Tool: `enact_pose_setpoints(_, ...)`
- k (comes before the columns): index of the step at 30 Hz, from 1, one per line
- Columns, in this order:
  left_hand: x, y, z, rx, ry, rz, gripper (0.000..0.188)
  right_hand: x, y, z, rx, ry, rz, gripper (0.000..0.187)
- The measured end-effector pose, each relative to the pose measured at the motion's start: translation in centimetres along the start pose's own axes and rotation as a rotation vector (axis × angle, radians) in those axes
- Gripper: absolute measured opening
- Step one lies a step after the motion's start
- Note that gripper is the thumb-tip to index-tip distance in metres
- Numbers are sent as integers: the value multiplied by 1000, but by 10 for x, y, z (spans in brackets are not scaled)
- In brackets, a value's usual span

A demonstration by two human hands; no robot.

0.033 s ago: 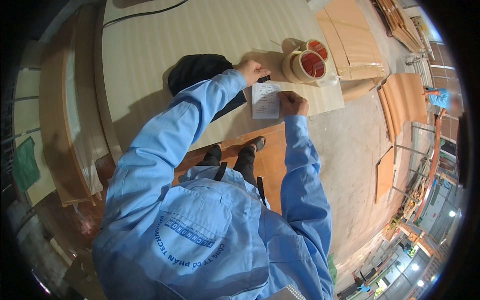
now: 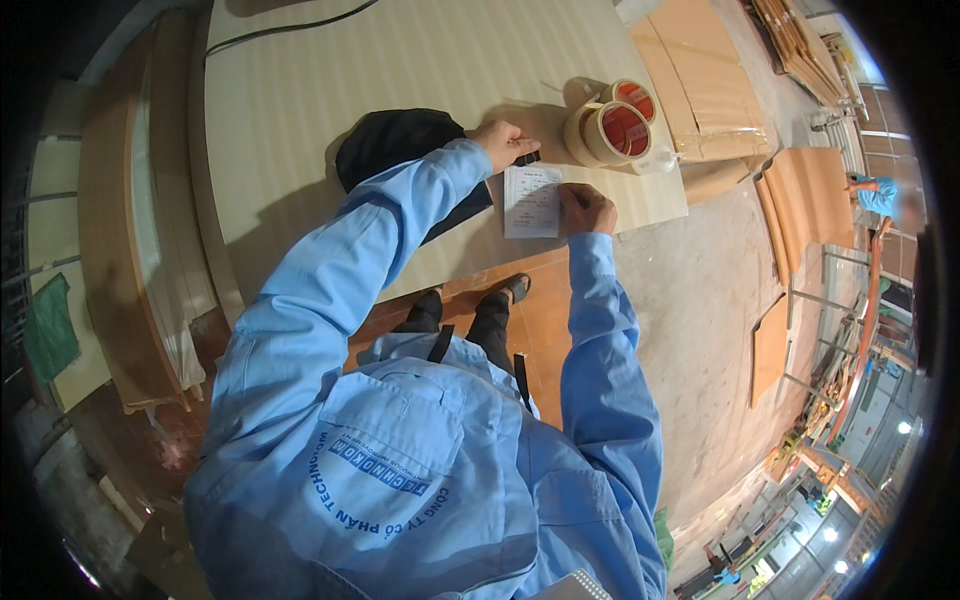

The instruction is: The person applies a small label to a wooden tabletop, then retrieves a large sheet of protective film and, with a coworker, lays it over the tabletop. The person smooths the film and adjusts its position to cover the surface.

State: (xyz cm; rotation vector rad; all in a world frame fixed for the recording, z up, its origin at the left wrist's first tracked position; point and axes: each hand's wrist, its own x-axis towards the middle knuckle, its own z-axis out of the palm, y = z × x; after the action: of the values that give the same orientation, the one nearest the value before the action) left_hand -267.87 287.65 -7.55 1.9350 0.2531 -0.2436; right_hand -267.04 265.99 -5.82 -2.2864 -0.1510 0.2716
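A printed white paper sheet (image 2: 532,203) lies near the front edge of the pale table (image 2: 300,80), between my two hands. Just above its top edge, my left hand (image 2: 505,144) is closed in a pinch on a small black piece (image 2: 528,158), too small to name surely. My right hand (image 2: 587,209) rests at the sheet's right edge with its fingers curled together; whatever is between the fingertips is hidden. Under my left forearm, partly covered by the sleeve, lies a black cloth-like thing (image 2: 390,140).
Rolls of tape (image 2: 606,134) with red cores stand beyond my right hand. A dark cable (image 2: 290,33) crosses the far left of the table. Cardboard (image 2: 705,90) lies past the table's right edge. Farther right is a person in blue (image 2: 877,196) beside brown sheets (image 2: 812,205).
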Motion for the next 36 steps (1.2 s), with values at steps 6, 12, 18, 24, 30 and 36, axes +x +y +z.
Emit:
enact_pose_setpoints(6,13,-10,1,-104,-9,-35,36,1,-3,2,-64,-25,-75,25)
enact_pose_setpoints(12,17,-16,3,-116,-19,-8,35,3,-3,4,-100,-2,-22,22)
enact_pose_setpoints(18,14,-8,-2,-85,-33,-50,37,4,8,6,26,31,-5,18)
enact_pose_setpoints(24,11,-6,-3,-170,-53,-52,37,5,14,7,101,68,15,16)
enact_pose_setpoints(30,9,-3,-3,-220,-40,-56,38,9,21,4,231,14,22,18)
enact_pose_setpoints(36,9,1,-6,-163,-53,-73,38,11,23,1,265,-4,-33,21)
